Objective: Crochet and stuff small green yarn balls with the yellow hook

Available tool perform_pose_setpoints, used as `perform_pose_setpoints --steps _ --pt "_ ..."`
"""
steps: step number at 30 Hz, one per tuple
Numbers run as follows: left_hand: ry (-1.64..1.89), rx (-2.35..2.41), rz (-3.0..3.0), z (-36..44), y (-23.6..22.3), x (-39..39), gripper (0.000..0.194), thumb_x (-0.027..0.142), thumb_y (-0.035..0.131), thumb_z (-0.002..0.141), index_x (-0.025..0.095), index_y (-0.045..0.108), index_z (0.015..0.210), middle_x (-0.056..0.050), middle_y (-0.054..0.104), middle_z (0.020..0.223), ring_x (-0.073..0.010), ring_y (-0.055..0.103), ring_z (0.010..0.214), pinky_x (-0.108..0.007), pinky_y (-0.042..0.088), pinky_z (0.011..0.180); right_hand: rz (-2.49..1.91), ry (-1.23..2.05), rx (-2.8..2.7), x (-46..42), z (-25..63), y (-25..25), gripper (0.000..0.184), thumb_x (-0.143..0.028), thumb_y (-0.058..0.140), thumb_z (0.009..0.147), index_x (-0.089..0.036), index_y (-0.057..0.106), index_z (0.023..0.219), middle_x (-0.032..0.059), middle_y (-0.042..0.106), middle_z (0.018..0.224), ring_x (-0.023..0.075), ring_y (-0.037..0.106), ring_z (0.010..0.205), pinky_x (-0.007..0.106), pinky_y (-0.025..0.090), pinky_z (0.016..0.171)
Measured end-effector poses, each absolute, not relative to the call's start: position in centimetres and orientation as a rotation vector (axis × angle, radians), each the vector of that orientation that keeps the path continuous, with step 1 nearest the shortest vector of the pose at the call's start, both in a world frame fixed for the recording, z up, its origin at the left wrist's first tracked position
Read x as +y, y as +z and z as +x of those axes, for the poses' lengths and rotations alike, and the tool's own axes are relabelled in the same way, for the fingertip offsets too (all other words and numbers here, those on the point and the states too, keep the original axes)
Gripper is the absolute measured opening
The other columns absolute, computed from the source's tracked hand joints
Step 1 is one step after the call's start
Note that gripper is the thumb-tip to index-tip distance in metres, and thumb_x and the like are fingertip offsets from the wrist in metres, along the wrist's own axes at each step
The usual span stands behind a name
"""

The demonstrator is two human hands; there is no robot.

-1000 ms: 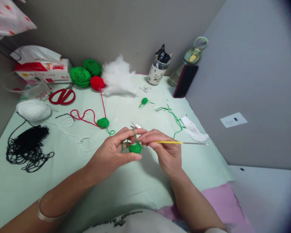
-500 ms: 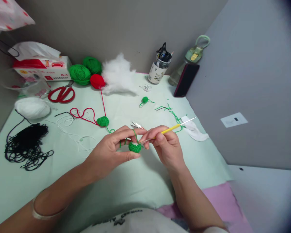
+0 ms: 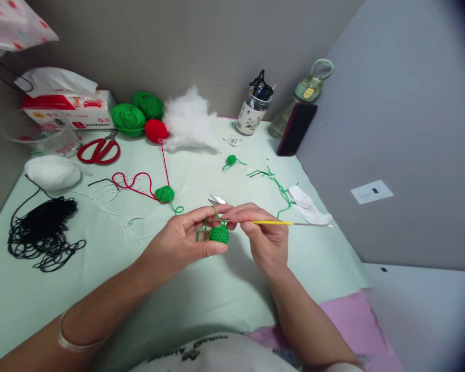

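Crochet piece [image 3: 219, 235], green, sits pinched in L hand [image 3: 178, 236] over counter [image 3: 201, 297], prob. v. light, soft & squashy, so best held gently by its side wall, w/ R hand [image 3: 266, 233] gripping yellow hook [image 3: 273, 222] near piece's top.

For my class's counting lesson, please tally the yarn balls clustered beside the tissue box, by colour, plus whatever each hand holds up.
Green yarn balls: 2
Red yarn ball: 1
Green crocheted piece, left hand: 1
Yellow-handled hook, right hand: 1
Total: 5
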State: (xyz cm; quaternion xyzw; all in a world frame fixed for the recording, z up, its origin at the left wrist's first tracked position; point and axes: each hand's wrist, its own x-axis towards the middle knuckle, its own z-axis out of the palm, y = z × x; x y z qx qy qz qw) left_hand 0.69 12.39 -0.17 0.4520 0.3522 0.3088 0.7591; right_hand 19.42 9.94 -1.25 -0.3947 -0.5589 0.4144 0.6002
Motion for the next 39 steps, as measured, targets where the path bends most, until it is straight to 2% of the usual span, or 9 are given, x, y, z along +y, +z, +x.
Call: perform_pose_setpoints --steps 8,13,16,22,26,29,32,35,39 --pt "0.674 0.854 1.179 0.3 0.6 12.6 0.055 0.024 0.084 0.079 0.034 0.072 0.131 -0.002 0.063 0.108 -0.0242 0.062 0.115 -0.04 0.045 0.107 -0.809 1.192 -1.228 10.2 20.2 -1.5 0.019 -0.039 0.064 0.1 -0.026 0.076 0.095 0.0055 0.08 0.095 0.018 0.072 0.078 0.035 0.058 0.073" --pt "0.695 0.889 1.261 0.4 0.9 12.7 0.05 0.018 0.08 0.077 0.031 0.076 0.125 -0.001 0.06 0.098 -0.0241 0.062 0.108 -0.041 0.047 0.106 -0.843 1.244 -1.225 10.1 20.3 -1.2 0.026 -0.047 0.063 0.099 -0.024 0.072 0.093 0.0064 0.081 0.093 0.0188 0.072 0.076 0.036 0.059 0.073" --pt "0.707 0.898 1.332 0.4 0.9 12.7 0.048 0.018 0.079 0.078 0.031 0.076 0.124 -0.001 0.06 0.096 -0.0231 0.062 0.105 -0.042 0.047 0.107 -0.831 1.259 -1.256 10.0 20.3 -1.0 0.023 -0.044 0.061 0.1 -0.024 0.073 0.094 0.0065 0.081 0.093 0.0192 0.073 0.077 0.037 0.06 0.074" --pt "0.686 0.935 1.409 0.3 0.8 12.8 0.045 0.016 0.076 0.079 0.031 0.078 0.121 -0.001 0.06 0.095 -0.022 0.062 0.103 -0.04 0.047 0.107 -0.874 1.135 -1.438 9.9 20.8 -0.5 0.024 -0.039 0.057 0.103 -0.025 0.076 0.095 0.0071 0.08 0.094 0.021 0.073 0.084 0.039 0.06 0.077" --pt "0.672 0.976 1.481 0.4 0.7 13.0 0.04 0.015 0.073 0.079 0.03 0.079 0.117 -0.001 0.062 0.094 -0.022 0.063 0.1 -0.038 0.048 0.102 -0.872 0.94 -1.675 9.8 21.0 -0.4 0.02 -0.025 0.056 0.103 -0.027 0.076 0.104 0.0057 0.079 0.095 0.0217 0.074 0.092 0.042 0.059 0.087" --pt "0.687 1.025 1.512 0.5 0.5 13.0 0.039 0.015 0.071 0.08 0.029 0.079 0.116 -0.002 0.063 0.096 -0.022 0.063 0.098 -0.035 0.051 0.093 -0.834 0.691 -1.865 9.6 20.7 -0.5 0.024 -0.017 0.057 0.101 -0.028 0.073 0.115 0.0069 0.079 0.099 0.0226 0.074 0.094 0.041 0.059 0.083" --pt "0.713 1.065 1.515 0.5 0.4 13.0 0.044 0.014 0.071 0.08 0.031 0.077 0.121 -0.001 0.062 0.094 -0.0202 0.062 0.093 -0.032 0.052 0.086 -0.846 0.511 -1.962 9.4 20.6 -0.5 0.025 -0.016 0.057 0.1 -0.027 0.072 0.117 0.0099 0.078 0.105 0.023 0.072 0.092 0.039 0.059 0.075" --pt "0.715 1.047 1.56 0.3 0.4 12.8 0.04 0.016 0.073 0.082 0.031 0.077 0.118 -0.001 0.064 0.095 -0.0207 0.064 0.095 -0.032 0.052 0.088 -0.853 0.618 -1.91 9.5 21.0 -0.2 0.023 -0.017 0.056 0.101 -0.026 0.072 0.114 0.0094 0.078 0.103 0.0223 0.073 0.092 0.039 0.06 0.078" --pt "0.677 0.987 1.674 0.2 0.2 12.7 0.023 0.017 0.071 0.083 0.028 0.08 0.101 -0.002 0.068 0.097 -0.0219 0.067 0.097 -0.034 0.053 0.093 -0.874 0.748 -1.87 9.7 21.4 0.2 0.021 -0.018 0.054 0.103 -0.025 0.071 0.11 0.0059 0.078 0.094 0.02 0.075 0.091 0.038 0.062 0.083"
